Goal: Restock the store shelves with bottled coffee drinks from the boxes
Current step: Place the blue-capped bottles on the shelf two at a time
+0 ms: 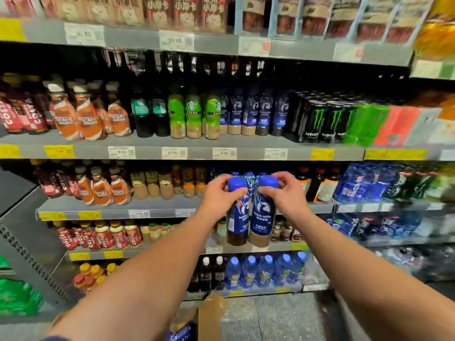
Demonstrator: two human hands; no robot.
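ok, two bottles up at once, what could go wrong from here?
1. Each hand's grip, left hand and right hand, sits only at the cap end, so either blue-capped bottle could swing or slip.
2. The bottles hang side by side and may knock together.
3. The cardboard box lies on the floor below: a trip hazard.

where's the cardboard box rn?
Head view, bottom centre: the cardboard box sits on the floor, open, below the two held bottles and before the lowest shelf.
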